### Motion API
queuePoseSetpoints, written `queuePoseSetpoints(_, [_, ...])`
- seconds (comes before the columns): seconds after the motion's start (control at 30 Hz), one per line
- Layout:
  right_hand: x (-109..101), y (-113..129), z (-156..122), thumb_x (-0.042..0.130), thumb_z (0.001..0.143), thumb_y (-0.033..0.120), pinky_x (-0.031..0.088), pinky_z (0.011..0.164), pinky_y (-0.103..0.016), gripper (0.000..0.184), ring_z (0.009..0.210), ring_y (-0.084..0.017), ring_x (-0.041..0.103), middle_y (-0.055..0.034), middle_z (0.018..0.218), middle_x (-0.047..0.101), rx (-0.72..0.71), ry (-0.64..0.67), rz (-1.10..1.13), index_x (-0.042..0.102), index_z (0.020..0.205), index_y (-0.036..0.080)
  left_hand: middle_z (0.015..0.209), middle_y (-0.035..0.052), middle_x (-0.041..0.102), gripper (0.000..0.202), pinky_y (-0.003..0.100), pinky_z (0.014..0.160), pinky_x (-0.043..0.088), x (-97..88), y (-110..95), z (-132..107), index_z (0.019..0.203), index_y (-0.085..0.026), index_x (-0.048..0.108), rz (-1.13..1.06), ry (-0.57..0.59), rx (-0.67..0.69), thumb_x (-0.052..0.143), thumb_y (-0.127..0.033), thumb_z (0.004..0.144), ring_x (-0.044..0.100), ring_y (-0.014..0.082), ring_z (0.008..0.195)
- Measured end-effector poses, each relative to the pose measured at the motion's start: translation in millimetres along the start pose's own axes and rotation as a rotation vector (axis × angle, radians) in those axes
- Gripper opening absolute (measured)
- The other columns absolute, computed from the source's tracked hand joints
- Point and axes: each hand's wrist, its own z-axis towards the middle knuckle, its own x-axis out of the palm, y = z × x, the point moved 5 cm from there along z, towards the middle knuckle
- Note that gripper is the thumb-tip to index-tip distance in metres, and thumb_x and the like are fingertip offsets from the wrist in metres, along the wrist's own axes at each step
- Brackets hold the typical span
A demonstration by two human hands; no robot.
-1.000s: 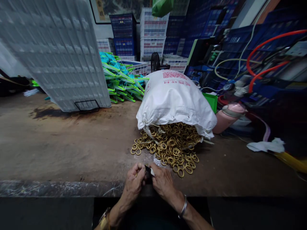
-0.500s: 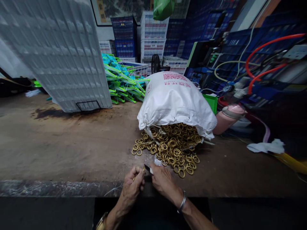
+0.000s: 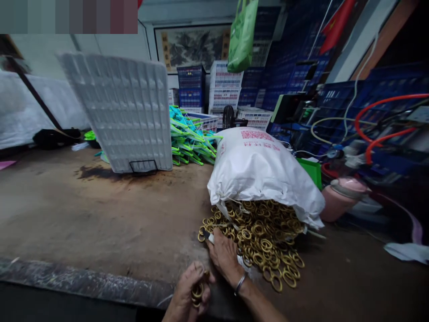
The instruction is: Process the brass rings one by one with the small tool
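My left hand (image 3: 194, 286) is closed around a few brass-coloured rings (image 3: 197, 293), low over the table's front edge. My right hand (image 3: 224, 254) grips a small knife (image 3: 208, 235) with a dark blade and a whitish handle. Its blade points left, over the near-left edge of a heap of brass-coloured rings (image 3: 266, 243). The heap spills onto the table from the mouth of a white woven sack (image 3: 264, 167) lying on its side. A bit of clear plastic shows beside my right wrist, partly hidden.
A ribbed translucent panel (image 3: 134, 116) stands in a black wire stand (image 3: 143, 167) on the brown table (image 3: 134, 214). Behind it are piled green and turquoise hangers (image 3: 191, 143). A pink bottle (image 3: 342, 197) and red hoses (image 3: 375, 116) are at right. Stacked crates (image 3: 225, 85) stand behind.
My right hand has moved away from my left with the knife, forward to the rings. My left hand now shows several rings in its curled fingers. The camera view has tilted up and shifted left.
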Motion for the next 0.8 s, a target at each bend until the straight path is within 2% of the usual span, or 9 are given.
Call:
queuePoseSetpoints(0.13, [3, 2, 5, 0.041, 0.085, 0.016, 0.034, 0.060, -0.027, 0.014, 0.077, -0.021, 0.063, -0.0095, 0.084, 0.066, 0.001, -0.022, -0.010, 0.050, 0.095, 0.016, 0.067, 0.0000, 0.058, 0.031, 0.015, 0.032, 0.022, -7.0, 6, 7, 0.082, -0.017, 0.055, -0.110, 0.036, -0.054, 0.072, -0.034, 0.062, 0.044, 0.0051, 0.040])
queuePoseSetpoints(0.33, [2, -2, -1, 0.042, 0.080, 0.010, 0.034, 0.062, -0.025, 0.018, 0.077, -0.018, 0.062, -0.0063, 0.082, 0.065, -0.002, -0.022, 0.009, 0.053, 0.092, 0.017, 0.067, 0.0012, 0.057, 0.026, 0.014, 0.033, 0.024, -15.5, 8, 11, 0.072, -0.015, 0.058, -0.217, 0.023, -0.106, 0.075, -0.030, 0.059, 0.051, 0.0074, 0.050])
queuePoseSetpoints(0.5, [7, -12, -11, 0.040, 0.078, 0.007, 0.036, 0.062, -0.024, 0.021, 0.078, -0.017, 0.059, -0.0063, 0.089, 0.060, -0.111, -0.112, 0.052, 0.051, 0.093, 0.018, 0.074, 0.0032, 0.059, 0.027, 0.014, 0.035, 0.026, -13.7, 2, 8, 0.076, -0.015, 0.057, -0.193, -0.012, -0.091, 0.075, -0.026, 0.059, 0.054, 0.0086, 0.055])
queuePoseSetpoints(0.67, [4, -24, -27, 0.038, 0.074, 0.006, 0.037, 0.058, -0.022, 0.021, 0.064, -0.014, 0.057, -0.0008, 0.071, 0.059, -0.198, -0.064, 0.295, 0.050, 0.086, 0.020, 0.070, 0.0000, 0.058, 0.034, 0.013, 0.033, 0.018, -7.9, 4, 11, 0.073, -0.017, 0.050, -0.118, -0.036, -0.075, 0.077, -0.025, 0.054, 0.049, 0.0057, 0.047])
queuePoseSetpoints(0.8, [-11, -28, -43, 0.037, 0.078, 0.014, 0.041, 0.061, -0.022, 0.017, 0.066, -0.015, 0.058, -0.0022, 0.072, 0.061, -0.238, -0.099, 0.465, 0.051, 0.084, 0.021, 0.064, -0.0038, 0.054, 0.036, 0.014, 0.034, 0.018, -4.4, 7, 15, 0.077, -0.018, 0.050, -0.054, -0.076, -0.061, 0.076, -0.030, 0.055, 0.044, 0.0040, 0.042])
